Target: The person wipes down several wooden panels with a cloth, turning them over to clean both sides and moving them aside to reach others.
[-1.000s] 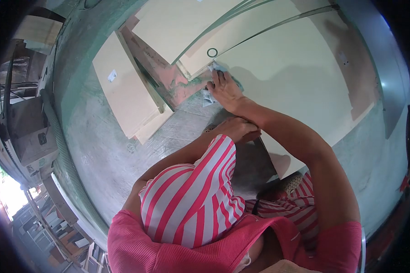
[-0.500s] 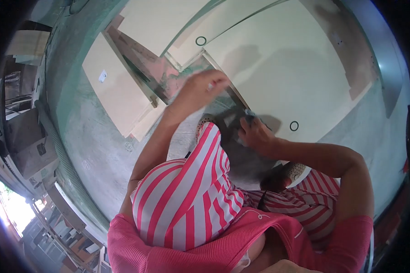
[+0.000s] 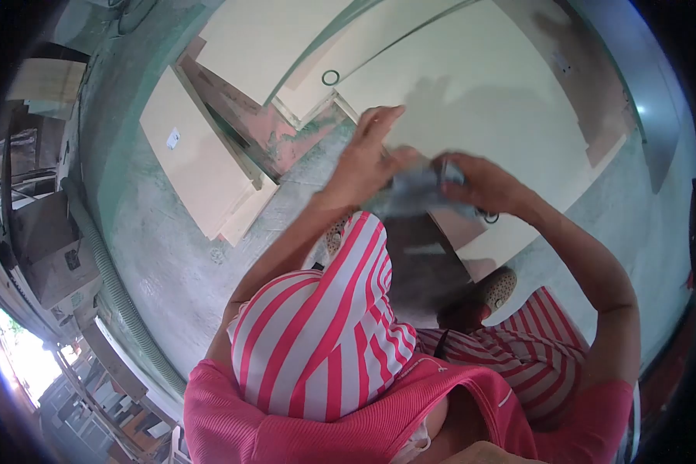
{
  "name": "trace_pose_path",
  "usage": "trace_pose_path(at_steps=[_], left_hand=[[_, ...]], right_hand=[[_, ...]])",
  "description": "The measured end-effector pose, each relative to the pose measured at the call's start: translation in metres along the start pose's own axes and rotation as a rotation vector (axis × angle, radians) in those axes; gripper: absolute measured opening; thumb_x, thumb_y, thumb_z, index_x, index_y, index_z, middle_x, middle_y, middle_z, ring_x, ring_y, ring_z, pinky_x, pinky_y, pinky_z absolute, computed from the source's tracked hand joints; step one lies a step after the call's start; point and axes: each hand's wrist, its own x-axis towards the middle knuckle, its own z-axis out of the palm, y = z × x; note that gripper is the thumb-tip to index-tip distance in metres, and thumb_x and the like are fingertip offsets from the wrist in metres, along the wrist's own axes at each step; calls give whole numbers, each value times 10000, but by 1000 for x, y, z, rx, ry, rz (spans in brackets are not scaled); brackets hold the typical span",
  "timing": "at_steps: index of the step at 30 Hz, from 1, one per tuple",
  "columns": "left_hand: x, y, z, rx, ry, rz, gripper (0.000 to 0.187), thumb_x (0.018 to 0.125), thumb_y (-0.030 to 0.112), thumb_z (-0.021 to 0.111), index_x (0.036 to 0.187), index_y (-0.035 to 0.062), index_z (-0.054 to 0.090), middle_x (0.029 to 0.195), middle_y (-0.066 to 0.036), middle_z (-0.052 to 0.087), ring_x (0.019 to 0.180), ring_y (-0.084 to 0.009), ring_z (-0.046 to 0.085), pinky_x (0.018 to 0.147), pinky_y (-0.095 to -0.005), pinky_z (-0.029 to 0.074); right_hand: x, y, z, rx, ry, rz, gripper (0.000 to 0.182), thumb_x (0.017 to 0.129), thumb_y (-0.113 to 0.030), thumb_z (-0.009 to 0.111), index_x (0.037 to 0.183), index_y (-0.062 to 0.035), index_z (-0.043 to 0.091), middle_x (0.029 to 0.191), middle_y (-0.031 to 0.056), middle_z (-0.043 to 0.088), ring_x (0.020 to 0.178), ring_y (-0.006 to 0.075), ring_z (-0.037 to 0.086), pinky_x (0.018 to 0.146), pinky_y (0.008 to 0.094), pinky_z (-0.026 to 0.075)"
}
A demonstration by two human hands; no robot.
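Note:
Above the knees, my right hand (image 3: 475,183) grips a blurred grey-blue object (image 3: 414,192), too smeared to identify. My left hand (image 3: 371,158) is raised at the object's left side with its fingers apart; whether it touches the object is unclear. Just beyond both hands lies a large pale panel (image 3: 503,116) on the floor, with a dark ring (image 3: 330,77) near its upper left corner. A second ring shows partly beneath my right hand.
Narrower pale boards (image 3: 185,155) lie on the floor at the left, with another pale board (image 3: 263,46) at the top. A ribbed hose (image 3: 104,271) runs along the left. Shoes (image 3: 500,288) are below the hands.
My right hand has risen from the panel's near edge with the grey-blue object. My left hand has shifted slightly right, and its fingers are more spread. The hands are closer together.

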Motion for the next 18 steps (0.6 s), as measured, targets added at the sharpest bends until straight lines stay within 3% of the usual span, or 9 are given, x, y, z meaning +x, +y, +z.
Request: trace_pose_path(at_steps=[2,3,6,9,10,12,16,17,18], left_hand=[[2,22,17,59,40,58,621,804,253,691,1339,116,407,1357,-160,368,1157,-317,482,911,-373,459],[4,32,23,107,67,107,734,764,272,731,1377,130,352,1406,-172,287,1227,-351,423,958,-398,437],[16,48,36,50,123,5,771,703,215,769,1361,134,375,1390,-180,290,1266,-371,377,1010,-421,395],[37,18,22,-11,61,74,717,697,114,739,1330,115,402,1337,-179,359,1236,-371,407,1022,-422,380],[45,7,15,-73,68,22,635,708,55,691,1289,90,437,1278,-179,425,1191,-349,451,976,-404,416],[65,-13,-6,-22,173,43,603,714,55,691,1267,79,452,1243,-177,454,1165,-339,469,955,-392,426],[120,-23,-79,113,483,60,537,711,52,686,1205,80,477,1185,-161,488,1079,-354,505,891,-389,459],[134,-31,-93,142,595,36,526,716,73,692,1200,84,485,1192,-155,488,1092,-357,495,901,-393,452],[148,-38,-103,174,706,12,516,722,95,697,1195,88,492,1199,-150,488,1105,-360,485,911,-396,445]], right_hand=[[14,-2,-13,192,459,-14,436,829,-255,565,1206,-48,490,1064,179,588,1016,300,573,854,384,447],[16,-5,-17,183,465,-30,436,829,-255,565,1206,-48,490,1064,179,588,1016,300,573,854,384,447],[23,-11,-23,1054,291,-213,471,901,-266,510,1296,-22,431,1167,67,544,1060,185,533,906,301,417],[25,-4,-38,1186,125,-350,520,912,-312,520,1333,-29,404,1229,81,510,1086,182,523,934,309,410],[27,6,-51,1130,26,-359,530,919,-328,520,1360,-63,392,1259,81,491,1101,182,516,957,348,408],[24,29,-76,649,407,-191,503,926,-314,512,1359,-84,398,1292,126,480,1129,228,515,957,380,415],[72,196,-134,-554,1273,28,603,901,-437,501,1382,-102,358,1387,222,379,1260,416,385,1021,471,339],[75,205,-138,-555,1282,15,603,901,-437,501,1382,-102,358,1387,222,379,1260,416,385,1021,471,339],[74,211,-133,-547,1305,287,570,910,-426,484,1381,-126,368,1404,216,356,1281,417,352,1027,512,309]])
